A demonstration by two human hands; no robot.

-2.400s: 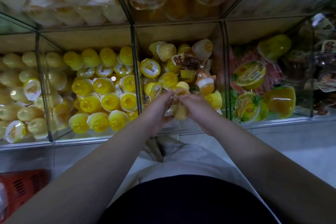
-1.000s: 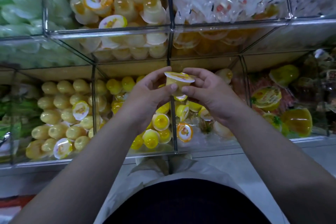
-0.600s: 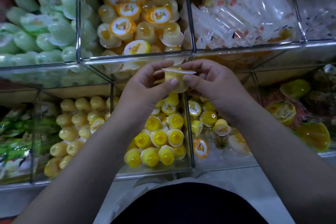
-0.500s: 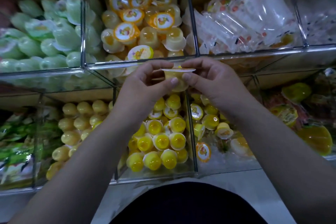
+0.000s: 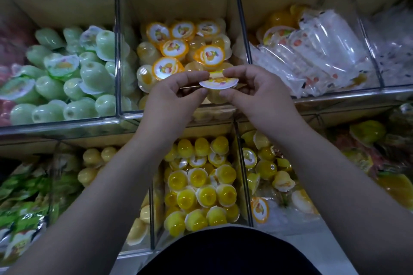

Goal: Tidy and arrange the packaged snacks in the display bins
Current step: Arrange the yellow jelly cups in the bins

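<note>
Dead centre, pinched from both sides: a small pale-yellow plastic jelly cup with a white printed foil lid (image 5: 218, 83), lid upward and roughly level, over the front rim of the upper middle clear acrylic bin (image 5: 131, 115); touching that rim or not, impossible to tell. At the cup's 9 o'clock, the left hand (image 5: 172, 98), thumb and forefinger clamped on the lid's edge. At its 3 o'clock, the right hand (image 5: 261, 94), gripping the same cup the same way, other fingers curled. Inside that bin, at 12 o'clock from the hands, a heap of amber jelly cups with orange-rimmed lids (image 5: 176, 48). At 9 to 10 o'clock, a neighbouring compartment of pale green jelly cups (image 5: 89, 78). At 2 o'clock, clear plastic-wrapped packets (image 5: 324, 51). Lower tier: at 6 o'clock, bright yellow jelly cups (image 5: 201, 187), mostly bottom-up, between the forearms; at 5 o'clock, a looser mix of yellow and orange cups (image 5: 268, 169); at 8 o'clock, green printed snack bags (image 5: 20, 196).
</note>
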